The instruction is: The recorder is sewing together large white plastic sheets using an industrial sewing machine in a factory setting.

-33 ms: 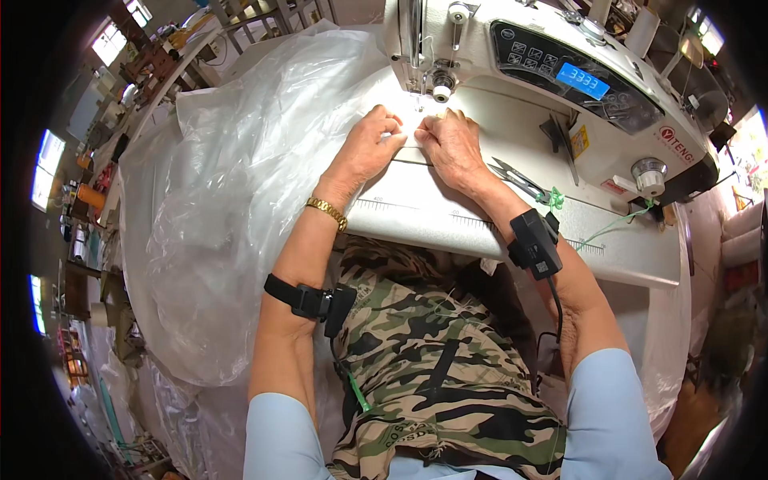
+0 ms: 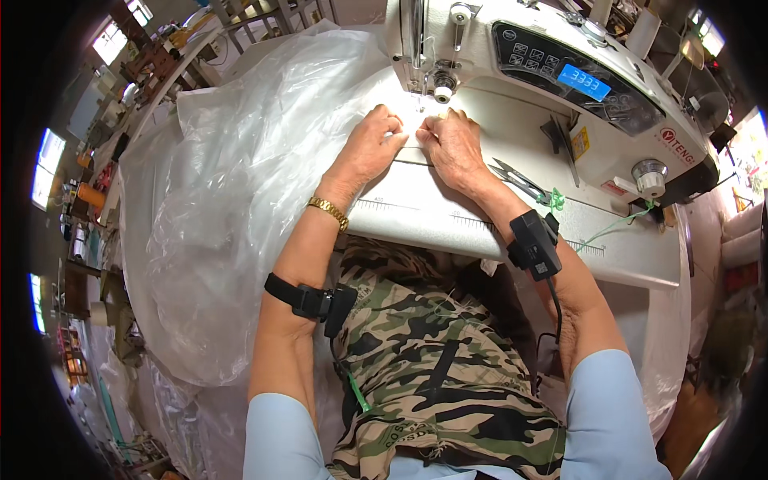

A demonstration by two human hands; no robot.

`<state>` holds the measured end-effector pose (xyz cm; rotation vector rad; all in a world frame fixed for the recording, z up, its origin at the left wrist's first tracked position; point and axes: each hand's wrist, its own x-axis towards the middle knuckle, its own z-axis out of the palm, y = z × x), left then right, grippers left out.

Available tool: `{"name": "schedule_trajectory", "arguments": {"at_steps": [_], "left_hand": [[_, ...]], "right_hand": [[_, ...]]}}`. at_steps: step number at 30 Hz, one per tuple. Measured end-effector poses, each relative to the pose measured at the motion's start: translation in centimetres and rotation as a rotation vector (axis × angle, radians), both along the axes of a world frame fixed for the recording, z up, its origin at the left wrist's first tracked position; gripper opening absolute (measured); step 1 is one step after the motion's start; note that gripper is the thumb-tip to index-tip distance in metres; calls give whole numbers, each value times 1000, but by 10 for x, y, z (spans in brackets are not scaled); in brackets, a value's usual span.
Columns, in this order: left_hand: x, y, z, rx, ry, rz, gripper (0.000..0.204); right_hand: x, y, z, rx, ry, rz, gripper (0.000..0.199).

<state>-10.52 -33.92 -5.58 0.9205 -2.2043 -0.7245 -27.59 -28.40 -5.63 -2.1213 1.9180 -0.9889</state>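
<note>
Both hands are closed just in front of the needle area of a white sewing machine (image 2: 472, 88). My left hand (image 2: 370, 148), thumb against curled fingers, rests beside the edge of a large sheet of clear plastic (image 2: 240, 184). A short gap away, my right hand (image 2: 456, 148) is pinched too, on the machine's pale bed (image 2: 424, 200). Strong glare between the fingertips hides whatever they pinch. The presser foot (image 2: 421, 106) sits just beyond the hands.
Thread snips (image 2: 520, 182) with green thread tied on lie right of my right hand. A lit control panel (image 2: 576, 76) and a round knob (image 2: 649, 178) are on the machine. The plastic sheet spreads left and hangs over the edge. Thread cones (image 2: 642, 34) stand behind.
</note>
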Motion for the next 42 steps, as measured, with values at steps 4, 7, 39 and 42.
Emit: {"name": "schedule_trajectory", "arguments": {"at_steps": [4, 7, 39, 42], "left_hand": [[-6, -4, 1, -139, -123, 76, 23], [-7, -6, 0, -204, -172, 55, 25], [-10, 20, 0, -600, -543, 106, 10], [-13, 15, -2, -588, -511, 110, 10]], "right_hand": [[3, -5, -6, 4, -7, -43, 22], [4, -7, -9, 25, 25, -60, 24], [3, 23, -2, -178, 405, 3, 14], [3, 22, -4, -151, 423, -28, 19]]}}
